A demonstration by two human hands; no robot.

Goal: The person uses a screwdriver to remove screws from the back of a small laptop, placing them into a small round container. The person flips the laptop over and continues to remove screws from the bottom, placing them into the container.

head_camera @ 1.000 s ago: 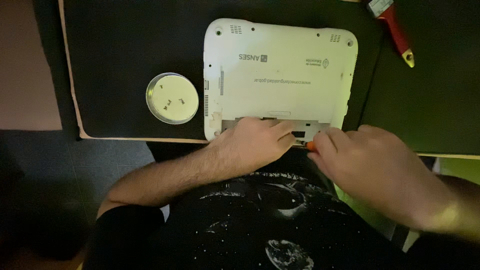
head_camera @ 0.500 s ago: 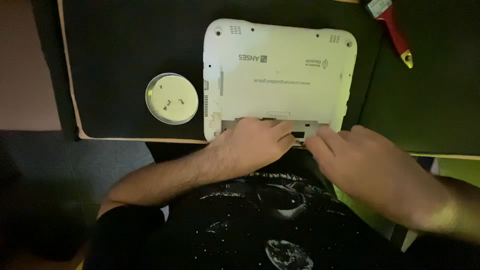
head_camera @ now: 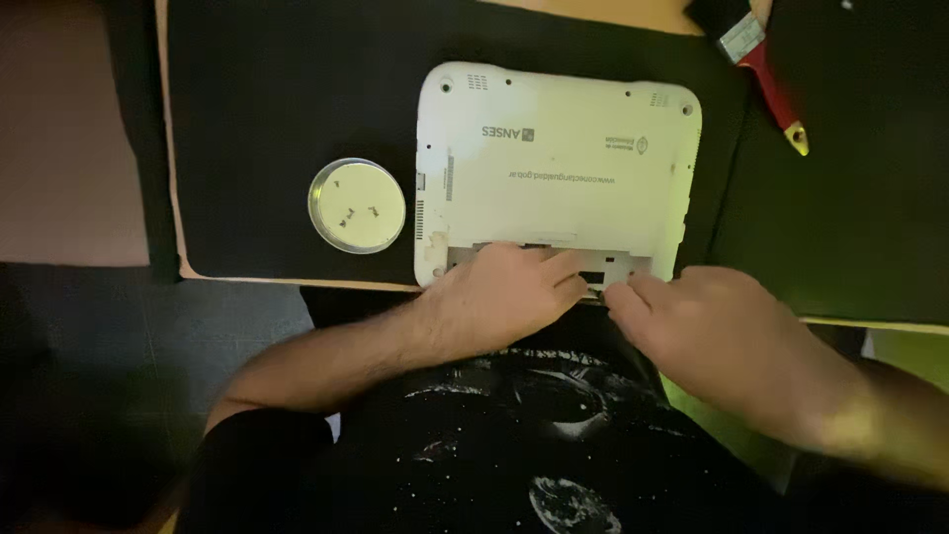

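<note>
Both hands are pressing on the near edge of the white laptop (head_camera: pixel 563 168), lying upside down on the black mat (head_camera: pixel 277 109): left hand (head_camera: pixel 504 297) flat, right hand (head_camera: pixel 722 341) fingertips touching, neither clamped. A dish (head_camera: pixel 357 206) is sitting just left.

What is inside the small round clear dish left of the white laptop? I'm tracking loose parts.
The small round clear dish holds a few tiny dark pieces, probably screws, lying apart on its pale bottom. Nothing covers it; the pieces are too small to identify. Black mat lies beneath.

A repair bench: a black work mat (head_camera: pixel 297 119), a round clear screw dish (head_camera: pixel 357 206), and a red-handled brush (head_camera: pixel 766 74).
</note>
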